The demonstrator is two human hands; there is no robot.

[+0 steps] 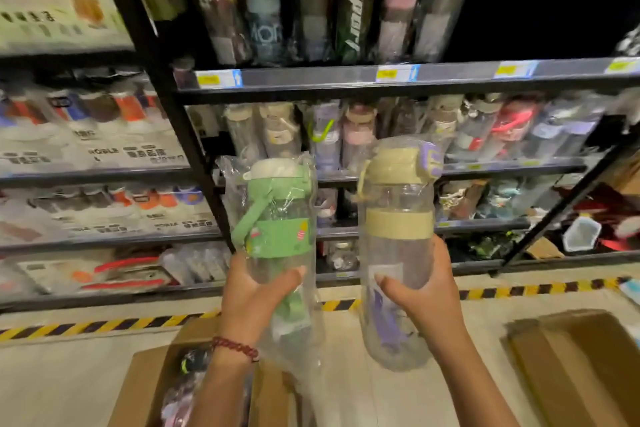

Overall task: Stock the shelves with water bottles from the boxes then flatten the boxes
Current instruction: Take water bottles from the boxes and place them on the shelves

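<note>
My left hand [254,291] grips the lower body of a clear water bottle with a green lid and green band [277,218], wrapped in a plastic bag. My right hand [420,291] grips a second bagged clear bottle with a beige lid and beige band [398,215]. Both bottles are upright in front of the black shelves [381,78], level with a shelf row full of wrapped bottles [356,132]. Below my left arm an open cardboard box [145,381] holds more bagged bottles [188,374].
A second cardboard box [575,357] lies on the floor at the lower right. Yellow-black hazard tape [104,324] runs along the shelf base. More stocked shelves stand at the left [86,156]. Assorted goods sit at the far right [595,218].
</note>
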